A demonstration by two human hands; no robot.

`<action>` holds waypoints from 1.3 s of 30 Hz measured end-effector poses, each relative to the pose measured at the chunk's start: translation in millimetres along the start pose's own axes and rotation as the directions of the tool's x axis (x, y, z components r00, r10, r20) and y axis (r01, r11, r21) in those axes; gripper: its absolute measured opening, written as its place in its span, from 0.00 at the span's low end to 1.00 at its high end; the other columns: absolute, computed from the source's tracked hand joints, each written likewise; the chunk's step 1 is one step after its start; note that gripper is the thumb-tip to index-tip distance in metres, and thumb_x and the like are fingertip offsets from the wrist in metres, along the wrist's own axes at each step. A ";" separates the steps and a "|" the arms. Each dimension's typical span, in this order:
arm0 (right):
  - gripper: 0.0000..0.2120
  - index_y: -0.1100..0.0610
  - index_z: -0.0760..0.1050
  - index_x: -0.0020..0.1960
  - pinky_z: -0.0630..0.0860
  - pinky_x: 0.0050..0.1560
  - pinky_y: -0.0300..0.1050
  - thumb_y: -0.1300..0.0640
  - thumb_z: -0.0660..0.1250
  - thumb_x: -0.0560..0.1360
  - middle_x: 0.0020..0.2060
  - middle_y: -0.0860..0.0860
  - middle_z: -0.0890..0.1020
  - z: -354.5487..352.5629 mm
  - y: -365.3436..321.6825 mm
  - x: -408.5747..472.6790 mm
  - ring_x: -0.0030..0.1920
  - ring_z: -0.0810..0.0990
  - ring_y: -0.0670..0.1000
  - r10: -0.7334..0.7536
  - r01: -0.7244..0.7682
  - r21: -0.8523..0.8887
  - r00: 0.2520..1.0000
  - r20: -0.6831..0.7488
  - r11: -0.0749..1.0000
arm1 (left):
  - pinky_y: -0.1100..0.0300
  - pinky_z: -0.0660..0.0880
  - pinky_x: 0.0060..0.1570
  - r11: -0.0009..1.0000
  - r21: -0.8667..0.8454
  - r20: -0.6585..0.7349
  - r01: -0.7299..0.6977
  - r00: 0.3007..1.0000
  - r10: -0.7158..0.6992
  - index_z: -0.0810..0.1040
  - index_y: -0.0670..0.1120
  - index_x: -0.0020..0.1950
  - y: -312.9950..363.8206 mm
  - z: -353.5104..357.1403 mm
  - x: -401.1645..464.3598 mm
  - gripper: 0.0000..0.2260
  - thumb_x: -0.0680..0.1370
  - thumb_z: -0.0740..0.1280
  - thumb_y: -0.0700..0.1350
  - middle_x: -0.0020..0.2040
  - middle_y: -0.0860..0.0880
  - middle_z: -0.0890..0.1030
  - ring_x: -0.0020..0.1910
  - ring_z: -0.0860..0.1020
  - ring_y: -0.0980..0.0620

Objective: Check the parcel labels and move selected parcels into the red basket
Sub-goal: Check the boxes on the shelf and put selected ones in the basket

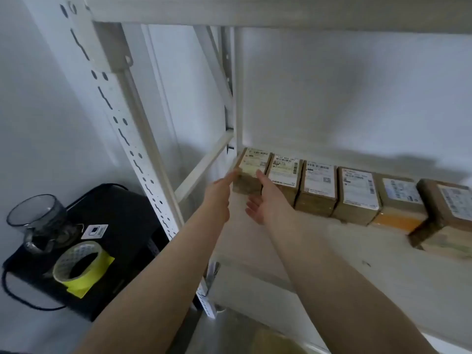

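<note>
Between your straightened, spread fingers [233, 176] sits the end parcel [251, 172]; press both sides evenly, then draw it out.

Both forearms are bare from the bottom edge of the view up to the wrists, with no sleeve showing. The left hand [219, 192] and right hand [265, 200] wear no glove, ring, watch or band. Motion blur softens the fingers [261, 175].

White metal shelf [319, 254] here, with six brown cardboard parcels [318, 189] lined up in a row along its back edge. Each one has a printed label facing up, pretty much side by side.
</note>
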State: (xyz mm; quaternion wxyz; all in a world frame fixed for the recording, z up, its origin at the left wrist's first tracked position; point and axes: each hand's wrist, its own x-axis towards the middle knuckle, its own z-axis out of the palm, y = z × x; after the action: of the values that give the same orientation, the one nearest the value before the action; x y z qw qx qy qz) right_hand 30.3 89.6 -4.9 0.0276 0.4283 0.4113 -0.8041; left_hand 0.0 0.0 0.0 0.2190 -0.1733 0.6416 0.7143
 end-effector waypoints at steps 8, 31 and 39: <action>0.24 0.58 0.75 0.53 0.76 0.58 0.49 0.42 0.76 0.68 0.51 0.56 0.77 7.3 -3.8 47.2 0.49 0.75 0.54 0.044 -0.042 0.065 0.998 -0.033 0.997 | 0.46 0.71 0.64 1.000 -0.016 -0.042 -0.011 0.999 0.010 0.73 0.46 0.69 7.0 20.0 62.3 0.29 0.71 0.74 0.55 0.65 0.42 0.76 0.64 0.74 0.41; 0.24 0.56 0.79 0.62 0.79 0.55 0.47 0.50 0.78 0.69 0.57 0.53 0.84 20.7 39.2 84.9 0.57 0.81 0.52 -0.143 0.143 0.183 0.990 -0.013 0.973 | 0.59 0.79 0.55 0.954 -0.220 0.129 -0.203 0.963 0.235 0.80 0.45 0.62 -36.7 -19.2 92.8 0.14 0.76 0.71 0.40 0.54 0.46 0.85 0.54 0.83 0.50; 0.10 0.51 0.81 0.53 0.75 0.56 0.44 0.51 0.74 0.73 0.54 0.49 0.84 24.4 47.8 79.5 0.59 0.78 0.49 -0.235 0.225 0.176 0.971 0.036 0.958 | 0.61 0.78 0.57 0.934 -0.229 0.118 -0.275 0.944 0.307 0.77 0.44 0.67 -37.0 -29.0 91.8 0.20 0.75 0.72 0.40 0.57 0.46 0.84 0.58 0.81 0.50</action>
State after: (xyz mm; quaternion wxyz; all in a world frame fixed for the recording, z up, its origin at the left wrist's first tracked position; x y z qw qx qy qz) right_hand -17.2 65.9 -84.8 -0.0912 0.3552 0.3870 -0.8460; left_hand -58.6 -17.5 -83.1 0.1392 -0.0431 0.5628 0.8136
